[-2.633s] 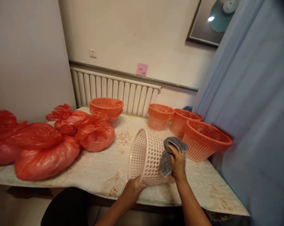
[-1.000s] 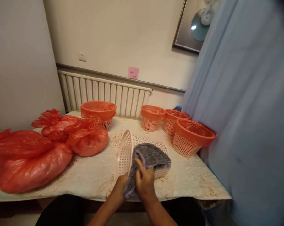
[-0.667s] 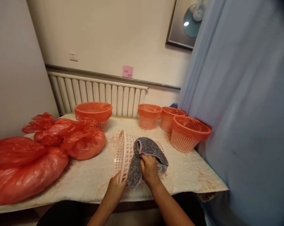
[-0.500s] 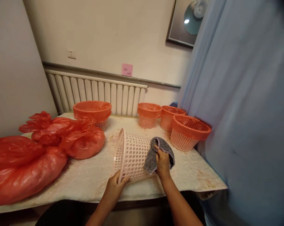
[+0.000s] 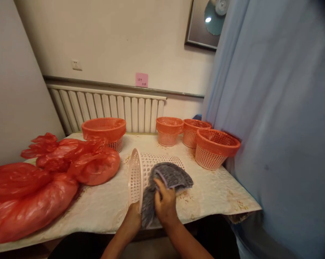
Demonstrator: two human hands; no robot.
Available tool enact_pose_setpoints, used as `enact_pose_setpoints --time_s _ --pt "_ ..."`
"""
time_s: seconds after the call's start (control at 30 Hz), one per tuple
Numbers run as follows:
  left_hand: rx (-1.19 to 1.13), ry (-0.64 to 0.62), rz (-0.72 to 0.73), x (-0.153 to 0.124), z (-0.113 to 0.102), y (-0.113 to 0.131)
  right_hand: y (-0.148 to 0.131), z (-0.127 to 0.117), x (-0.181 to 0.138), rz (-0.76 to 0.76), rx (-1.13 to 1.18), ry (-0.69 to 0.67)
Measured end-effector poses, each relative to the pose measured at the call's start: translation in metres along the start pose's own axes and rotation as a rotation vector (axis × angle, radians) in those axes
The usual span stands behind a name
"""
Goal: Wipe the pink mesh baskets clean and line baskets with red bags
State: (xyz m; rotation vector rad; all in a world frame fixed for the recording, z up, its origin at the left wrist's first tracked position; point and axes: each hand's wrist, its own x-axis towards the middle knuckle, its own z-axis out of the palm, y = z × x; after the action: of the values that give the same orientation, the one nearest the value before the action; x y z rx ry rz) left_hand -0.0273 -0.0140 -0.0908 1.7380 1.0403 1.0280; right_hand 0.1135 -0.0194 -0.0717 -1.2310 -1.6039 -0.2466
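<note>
A pale pink perforated plastic basket [image 5: 135,176] lies on its side on the table, its mouth facing left. My left hand [image 5: 133,217] grips its rim at the lower edge, with the fingers partly out of sight. In my right hand [image 5: 166,203] is a bunched grey cloth [image 5: 170,174] with a light purple edge. The cloth rests against the basket's outer side close to the rim and covers much of its wall. My right fingers are closed around the cloth.
Filled red plastic bags [image 5: 30,201] lie along the left of the table [image 5: 103,208]. A red-lined basket [image 5: 104,129] stands behind them. Three more lined baskets [image 5: 216,147] stand at the back right, beside a blue curtain [image 5: 273,126]. A radiator [image 5: 119,109] runs along the wall.
My right hand has moved the grey cloth left along the basket, from near its base toward the rim. My left hand stays at the rim. The view has shifted slightly.
</note>
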Motion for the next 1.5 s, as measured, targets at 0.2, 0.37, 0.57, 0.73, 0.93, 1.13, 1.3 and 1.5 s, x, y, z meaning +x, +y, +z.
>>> enact_pose_setpoints --time_s 0.2,0.37,0.57,0.73,0.93,1.13,1.3,1.5 --pt "-0.003 0.084 -0.034 -0.009 -0.011 0.01 -0.028 0.001 0.012 -0.096 0.016 -0.11" --pt "-0.061 0.145 -0.173 -0.005 -0.014 0.003 0.021 -0.007 0.04 0.022 -0.155 -0.126" --pt "-0.031 0.152 -0.174 -0.005 -0.016 -0.022 0.096 -0.024 0.044 0.186 -0.241 -0.047" --pt "0.063 0.137 -0.151 -0.009 -0.019 -0.043 0.118 -0.03 0.032 0.22 -0.208 0.067" --pt "0.074 0.049 -0.123 -0.008 -0.017 -0.019 0.053 -0.013 0.018 0.164 -0.304 0.028" --pt "0.067 0.021 -0.076 -0.009 -0.014 0.009 -0.033 0.008 0.003 -0.138 -0.027 -0.058" --pt "0.038 0.099 -0.152 -0.01 -0.018 0.005 -0.018 0.006 0.02 -0.149 -0.033 -0.145" --pt "-0.057 0.176 -0.222 -0.006 -0.018 -0.012 0.054 -0.005 0.042 0.06 -0.187 -0.087"
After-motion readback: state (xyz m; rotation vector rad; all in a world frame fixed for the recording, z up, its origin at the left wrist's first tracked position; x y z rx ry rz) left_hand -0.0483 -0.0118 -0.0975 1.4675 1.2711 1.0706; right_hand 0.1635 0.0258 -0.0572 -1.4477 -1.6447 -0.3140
